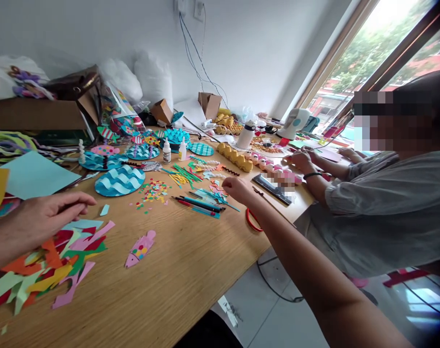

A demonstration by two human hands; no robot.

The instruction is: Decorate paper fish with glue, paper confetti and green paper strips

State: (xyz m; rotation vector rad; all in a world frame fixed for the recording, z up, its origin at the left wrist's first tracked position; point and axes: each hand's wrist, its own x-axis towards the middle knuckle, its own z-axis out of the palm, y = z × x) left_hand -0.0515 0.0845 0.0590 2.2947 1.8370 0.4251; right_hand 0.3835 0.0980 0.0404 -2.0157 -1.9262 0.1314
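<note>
My left hand (66, 210) hovers above a heap of coloured paper scraps (42, 270), fingers loosely curled, with nothing seen in it. Farther right, my right hand (238, 187) is over the small paper pieces beside blue paper strips (214, 195); its fingers are pressed together, and anything between them is hidden. Between my arms a pink paper fish (140, 249) with coloured dots lies on the table. Pencils (201, 204) lie left of my right wrist. Round coloured confetti (154, 192) is scattered beyond the fish, near a blue wavy disc (119, 181).
Two glue bottles (174, 150) stand mid-table. A red ring (254, 220) lies by the table edge under my right forearm. A black ruler-like strip (271, 188) and yellow egg-carton strip (235, 157) are farther right. Another person (390, 212) works at the right side.
</note>
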